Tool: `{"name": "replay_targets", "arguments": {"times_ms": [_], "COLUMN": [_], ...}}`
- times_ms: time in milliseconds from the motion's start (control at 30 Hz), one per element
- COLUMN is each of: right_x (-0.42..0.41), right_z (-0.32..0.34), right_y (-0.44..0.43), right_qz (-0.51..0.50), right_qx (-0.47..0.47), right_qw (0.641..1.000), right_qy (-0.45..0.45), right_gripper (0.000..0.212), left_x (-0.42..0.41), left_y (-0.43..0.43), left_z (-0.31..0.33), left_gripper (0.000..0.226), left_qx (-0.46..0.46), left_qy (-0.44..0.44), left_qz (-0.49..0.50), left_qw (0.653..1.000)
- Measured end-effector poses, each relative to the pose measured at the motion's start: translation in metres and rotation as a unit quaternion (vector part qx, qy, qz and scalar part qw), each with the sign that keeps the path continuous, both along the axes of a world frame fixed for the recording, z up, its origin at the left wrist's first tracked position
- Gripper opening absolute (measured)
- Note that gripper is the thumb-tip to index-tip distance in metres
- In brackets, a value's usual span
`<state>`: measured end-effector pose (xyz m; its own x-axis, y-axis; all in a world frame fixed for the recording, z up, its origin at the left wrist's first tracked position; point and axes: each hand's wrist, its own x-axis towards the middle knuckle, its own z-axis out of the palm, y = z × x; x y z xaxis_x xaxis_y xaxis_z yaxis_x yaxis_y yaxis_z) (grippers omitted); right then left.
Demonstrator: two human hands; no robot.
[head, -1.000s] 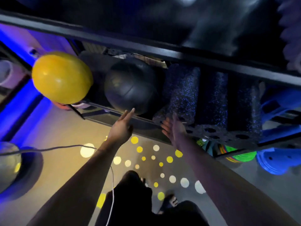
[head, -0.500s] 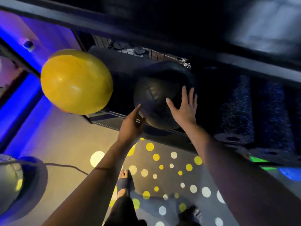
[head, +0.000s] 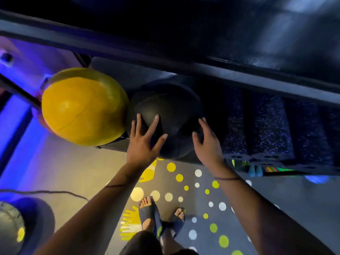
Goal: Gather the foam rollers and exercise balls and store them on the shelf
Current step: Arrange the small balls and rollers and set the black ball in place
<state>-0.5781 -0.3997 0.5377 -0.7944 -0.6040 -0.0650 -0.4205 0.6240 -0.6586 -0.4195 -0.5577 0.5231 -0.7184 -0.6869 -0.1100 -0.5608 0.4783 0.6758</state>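
Nearest the camera, well below the black ball (head: 171, 105), two sandalled feet (head: 147, 212) stand on a grey floor (head: 276, 196) scattered with yellow and white dots. A thin cable (head: 46, 191) trails off to that ball's lower left, toward a grey rounded thing (head: 9, 227) that is too dim to name.

Both forearms reach up to the black ball, which sits at the front lip of the shelf (head: 114, 146). The left grip (head: 143, 142) lies released, its fingers straight and spread flat against the ball's near left face. The right grip (head: 207, 144) is released too, with fingers loosely curved along the ball's right flank. Whether its fingertips actually touch I cannot tell in the dark.

So the ball lies directly ahead of and between the two grips, and the left is the more squarely planted on it. Being round, it has no long axis to mind. Seating it probably takes a level push straight back from both sides.

Touching the black ball's left side is a yellow ball (head: 82, 107), which hangs partly over the shelf's end. To its right, the speckled foam rollers (head: 268, 126) lie side by side with their long axes running front to back. Above and beyond it crosses a dark upper rail (head: 239, 74).
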Motion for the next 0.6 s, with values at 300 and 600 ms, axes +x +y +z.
{"name": "replay_targets", "arguments": {"times_ms": [300,600], "right_x": [-0.039,-0.048], "right_z": [-0.003,-0.047], "right_y": [-0.021,-0.096], "right_qz": [0.108,0.099], "right_qx": [0.043,-0.084], "right_qw": [0.993,0.983], "right_qy": [0.031,0.131], "right_gripper": [0.067,0.051], "left_x": [-0.046,-0.100], "left_y": [-0.047,-0.102], "left_z": [-0.004,-0.029], "left_gripper": [0.062,0.052], "left_qx": [-0.018,-0.052], "left_qy": [-0.049,0.008], "left_qz": [-0.033,0.032], "left_qw": [0.998,0.998]}}
